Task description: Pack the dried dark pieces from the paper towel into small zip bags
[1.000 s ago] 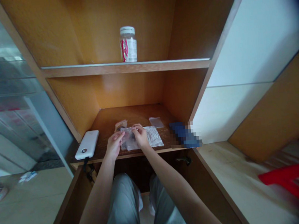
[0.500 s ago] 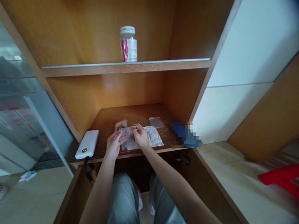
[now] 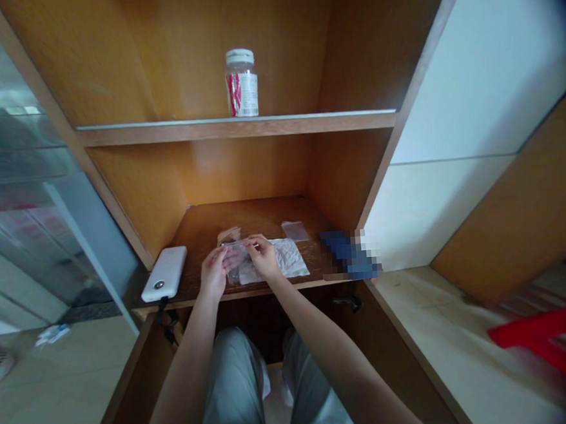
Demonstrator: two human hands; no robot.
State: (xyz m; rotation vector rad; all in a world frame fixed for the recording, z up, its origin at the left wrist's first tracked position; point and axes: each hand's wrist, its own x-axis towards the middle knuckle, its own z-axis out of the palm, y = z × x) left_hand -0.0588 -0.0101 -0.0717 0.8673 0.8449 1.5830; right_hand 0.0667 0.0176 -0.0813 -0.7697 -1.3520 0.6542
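Pinching a clear plastic bag (image 3: 235,262) at its upper edge, the left hand (image 3: 213,273) and right hand (image 3: 264,257) sit close together in the head view, a narrow gap between them, the bag resting on a crumpled white paper sheet (image 3: 289,260) on a lower wooden shelf (image 3: 192,238). Something dark lies inside the bag, too small to identify. Just beyond the hands are a small brownish packet (image 3: 229,235) and a small clear bag (image 3: 295,230). A white power bank (image 3: 164,273) lies left of the left hand, and a pixelated blue object (image 3: 349,263) lies at the right of the shelf. Above, a white-capped bottle with a red-marked label (image 3: 242,84) stands upright on an upper wooden shelf (image 3: 233,128)
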